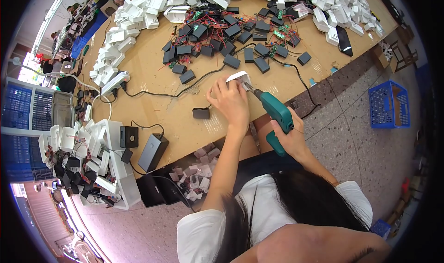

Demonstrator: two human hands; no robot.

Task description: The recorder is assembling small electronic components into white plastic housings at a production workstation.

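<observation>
My left hand (230,100) is closed on a small white plastic housing (239,75) and steadies it on the table near its front edge. In my right hand (292,134) is a green electric screwdriver (274,106), held by its grip. The bit end points left into the housing, though the exact contact spot is partly hidden by my left fingers. Just left of my left wrist lies a small black box (201,113) with a short wire. Beyond the housing is a heap of black modules (217,44) with red wires and green circuit boards.
White plastic housings (152,6) are piled along the table's far and left sides. A black cable (175,95) crosses the brown tabletop (157,110). A white bin (121,170) of parts and a black power adapter (153,152) are at left. A blue crate (389,105) stands on the floor.
</observation>
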